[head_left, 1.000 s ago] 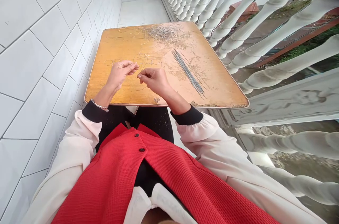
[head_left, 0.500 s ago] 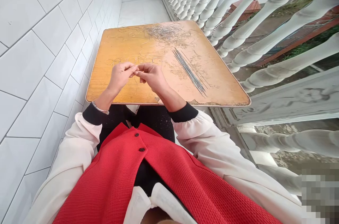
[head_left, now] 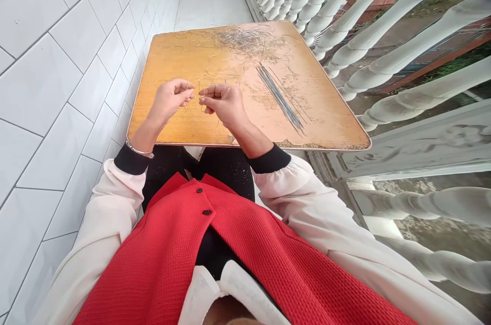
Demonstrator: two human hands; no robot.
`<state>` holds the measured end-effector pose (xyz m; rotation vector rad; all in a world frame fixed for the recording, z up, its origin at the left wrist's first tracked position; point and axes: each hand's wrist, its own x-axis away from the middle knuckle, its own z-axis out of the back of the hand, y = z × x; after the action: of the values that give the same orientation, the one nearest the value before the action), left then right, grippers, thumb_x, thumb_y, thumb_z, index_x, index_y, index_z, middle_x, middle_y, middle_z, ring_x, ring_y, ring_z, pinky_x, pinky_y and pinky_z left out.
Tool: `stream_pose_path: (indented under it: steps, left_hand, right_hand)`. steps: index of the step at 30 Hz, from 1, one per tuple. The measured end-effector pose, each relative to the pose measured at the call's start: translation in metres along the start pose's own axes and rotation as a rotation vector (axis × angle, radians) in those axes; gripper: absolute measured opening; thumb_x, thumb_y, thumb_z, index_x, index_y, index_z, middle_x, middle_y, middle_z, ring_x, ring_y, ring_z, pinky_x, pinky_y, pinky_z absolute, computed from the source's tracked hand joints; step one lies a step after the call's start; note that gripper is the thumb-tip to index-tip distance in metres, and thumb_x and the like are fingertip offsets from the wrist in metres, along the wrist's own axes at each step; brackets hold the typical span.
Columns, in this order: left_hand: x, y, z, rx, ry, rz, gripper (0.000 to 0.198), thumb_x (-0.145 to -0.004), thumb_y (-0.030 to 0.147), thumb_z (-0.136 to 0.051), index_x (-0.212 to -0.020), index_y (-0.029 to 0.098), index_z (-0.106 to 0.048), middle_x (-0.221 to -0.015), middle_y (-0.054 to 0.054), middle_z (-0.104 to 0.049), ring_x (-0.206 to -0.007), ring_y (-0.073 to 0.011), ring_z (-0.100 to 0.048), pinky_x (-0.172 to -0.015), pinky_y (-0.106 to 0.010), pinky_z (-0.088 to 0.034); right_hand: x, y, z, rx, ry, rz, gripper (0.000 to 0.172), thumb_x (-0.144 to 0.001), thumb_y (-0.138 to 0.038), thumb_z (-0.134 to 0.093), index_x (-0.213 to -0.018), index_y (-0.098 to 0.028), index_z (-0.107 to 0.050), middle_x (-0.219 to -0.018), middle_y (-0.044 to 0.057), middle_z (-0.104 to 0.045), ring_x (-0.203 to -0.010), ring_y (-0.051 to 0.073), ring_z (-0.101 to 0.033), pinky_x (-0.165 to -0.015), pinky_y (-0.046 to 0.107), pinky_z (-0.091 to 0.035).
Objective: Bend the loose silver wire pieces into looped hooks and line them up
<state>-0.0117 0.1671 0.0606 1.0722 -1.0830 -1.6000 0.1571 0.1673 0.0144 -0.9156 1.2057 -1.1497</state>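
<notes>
Over the near half of the wooden table, my left hand (head_left: 171, 98) pinches a thin piece of wire between thumb and fingertips. Just to its right, my right hand (head_left: 223, 104) is closed on a thin curved wire (head_left: 200, 105), its fine loop showing at the fingertips. A small gap separates the two hands. Whether both pinch the same wire is too fine to make out. Beyond them, several bent wires (head_left: 210, 66) lie on the tabletop. Right of my right hand rests a bundle of straight grey wires (head_left: 282, 100).
A tangled heap of wire (head_left: 241, 38) lies at the table's far edge. The table (head_left: 326, 115) has a worn, chipped near edge (head_left: 287, 144). White tiled wall (head_left: 69, 59) runs along the left, and a white balustrade (head_left: 345, 43) along the right.
My hands have moved apart from fingertips touching to a small gap, and a curved wire now shows at the right fingertips. The camera view has shifted slightly.
</notes>
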Motion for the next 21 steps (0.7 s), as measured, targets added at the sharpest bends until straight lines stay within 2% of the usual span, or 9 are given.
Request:
stream_pose_path:
  steps: [6, 10, 15, 19, 21]
  left_hand:
    - [-0.009, 0.003, 0.001, -0.253, 0.054, -0.125, 0.013, -0.091, 0.019, -0.066, -0.080, 0.017, -0.072, -0.068, 0.000, -0.068, -0.065, -0.0107, -0.062, -0.067, -0.024, -0.047]
    - [-0.009, 0.001, 0.000, -0.346, 0.110, -0.175, 0.017, -0.091, 0.022, -0.063, -0.077, 0.018, -0.071, -0.069, -0.001, -0.069, -0.064, -0.0121, -0.062, -0.065, -0.026, -0.047]
    - [-0.007, -0.004, 0.000, -0.412, 0.139, -0.289, 0.017, -0.091, 0.022, -0.060, -0.078, 0.019, -0.071, -0.069, -0.001, -0.070, -0.065, -0.0141, -0.063, -0.067, -0.030, -0.047]
    - [-0.009, -0.008, 0.001, -0.449, 0.163, -0.298, 0.017, -0.091, 0.020, -0.061, -0.077, 0.021, -0.071, -0.066, 0.001, -0.069, -0.065, -0.0132, -0.064, -0.068, -0.028, -0.048]
    - [-0.010, -0.011, 0.003, -0.442, 0.186, -0.310, 0.018, -0.092, 0.022, -0.063, -0.075, 0.021, -0.070, -0.064, 0.002, -0.068, -0.064, -0.0122, -0.064, -0.067, -0.026, -0.049]
  right_hand:
    - [0.003, 0.002, 0.003, 0.063, -0.063, 0.064, 0.011, -0.080, -0.021, -0.074, -0.089, -0.016, -0.072, -0.072, 0.000, -0.067, -0.055, 0.010, -0.056, -0.056, 0.026, -0.050]
    - [0.008, 0.002, 0.005, 0.247, -0.149, 0.116, 0.015, -0.079, -0.021, -0.076, -0.093, -0.016, -0.076, -0.076, 0.002, -0.070, -0.064, 0.013, -0.059, -0.063, 0.029, -0.049]
    - [0.013, -0.001, 0.001, 0.479, -0.110, 0.178, 0.013, -0.082, -0.018, -0.069, -0.092, -0.016, -0.076, -0.073, 0.002, -0.069, -0.068, 0.016, -0.061, -0.071, 0.031, -0.046]
    - [0.012, 0.000, 0.000, 0.546, -0.142, 0.220, 0.010, -0.080, -0.020, -0.070, -0.087, -0.017, -0.075, -0.072, 0.002, -0.070, -0.066, 0.015, -0.061, -0.069, 0.030, -0.045]
    - [0.011, 0.003, 0.001, 0.550, -0.109, 0.247, 0.007, -0.082, -0.020, -0.067, -0.080, -0.017, -0.073, -0.070, 0.002, -0.070, -0.065, 0.015, -0.061, -0.068, 0.030, -0.046]
